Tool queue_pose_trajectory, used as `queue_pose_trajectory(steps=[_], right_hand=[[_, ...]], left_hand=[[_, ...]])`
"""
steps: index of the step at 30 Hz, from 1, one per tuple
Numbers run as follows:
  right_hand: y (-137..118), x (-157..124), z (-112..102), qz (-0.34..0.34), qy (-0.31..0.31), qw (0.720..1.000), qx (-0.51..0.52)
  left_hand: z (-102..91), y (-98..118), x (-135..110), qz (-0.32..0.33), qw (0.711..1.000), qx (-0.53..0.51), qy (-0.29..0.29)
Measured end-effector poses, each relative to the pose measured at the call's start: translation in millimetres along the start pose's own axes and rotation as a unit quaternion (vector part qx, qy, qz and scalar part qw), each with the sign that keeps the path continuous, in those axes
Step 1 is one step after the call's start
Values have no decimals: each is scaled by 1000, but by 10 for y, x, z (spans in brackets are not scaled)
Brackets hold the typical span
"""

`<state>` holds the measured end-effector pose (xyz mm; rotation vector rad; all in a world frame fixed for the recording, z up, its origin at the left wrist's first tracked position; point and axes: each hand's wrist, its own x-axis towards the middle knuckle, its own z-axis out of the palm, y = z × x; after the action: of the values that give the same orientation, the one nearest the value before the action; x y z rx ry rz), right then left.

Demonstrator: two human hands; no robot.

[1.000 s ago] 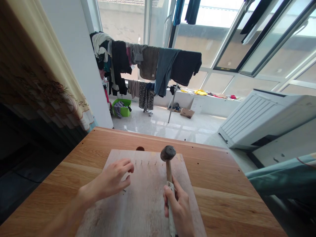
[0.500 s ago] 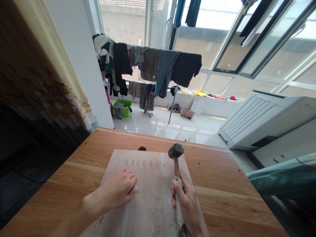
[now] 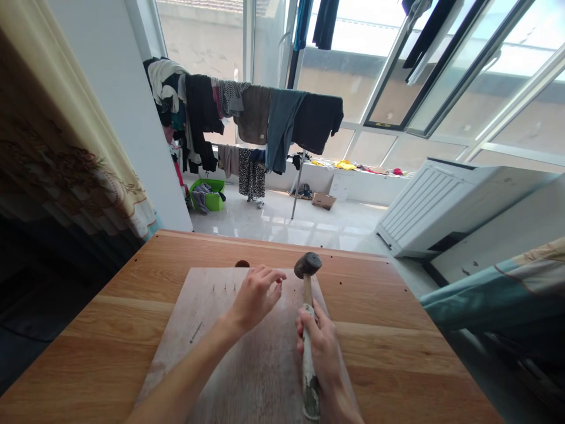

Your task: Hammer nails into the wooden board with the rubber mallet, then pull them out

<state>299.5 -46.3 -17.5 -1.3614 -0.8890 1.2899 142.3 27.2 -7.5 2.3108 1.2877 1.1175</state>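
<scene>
My right hand [image 3: 320, 335] is wrapped round the worn, pale handle of a hammer [image 3: 308, 266], its dark head up over the board's far right corner. The thumb and fingertips of my left hand [image 3: 258, 294] are bent together in a pinch above the far part of the whitish wooden board [image 3: 260, 377]. The nail between them is mostly hidden. Left of this hand several nails [image 3: 225, 287] stand upright in a row, some covered by the hand. One loose nail [image 3: 196, 333] lies on the board beside my left forearm.
The board rests on a wooden table [image 3: 397, 347] with a round hole [image 3: 242, 264] near its far edge. Beyond are a rack of hanging clothes [image 3: 282, 123], a green basket [image 3: 215, 202] and a white appliance [image 3: 450, 203]. Curtains [image 3: 88, 135] hang at the left.
My left hand has moved forward and right, from the board's middle to the row's right end, uncovering the loose nail. The hammer stays in my right hand. The view has shifted slightly.
</scene>
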Motion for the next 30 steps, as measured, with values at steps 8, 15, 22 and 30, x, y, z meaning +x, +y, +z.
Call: queue_pose_trajectory(steps=[8, 15, 22, 30], right_hand=[[7, 0, 6, -30, -5, 1000, -5], [-21, -29, 42, -12, -9, 1000, -7], [-6, -33, 37, -11, -9, 1000, -2], [-40, -20, 3, -7, -29, 1000, -1]], left_hand=[[264, -56, -30, 34, 990, 139, -2], [289, -82, -47, 32, 991, 127, -6], [285, -103, -41, 21, 994, 107, -8], [304, -147, -48, -6, 998, 68, -5]])
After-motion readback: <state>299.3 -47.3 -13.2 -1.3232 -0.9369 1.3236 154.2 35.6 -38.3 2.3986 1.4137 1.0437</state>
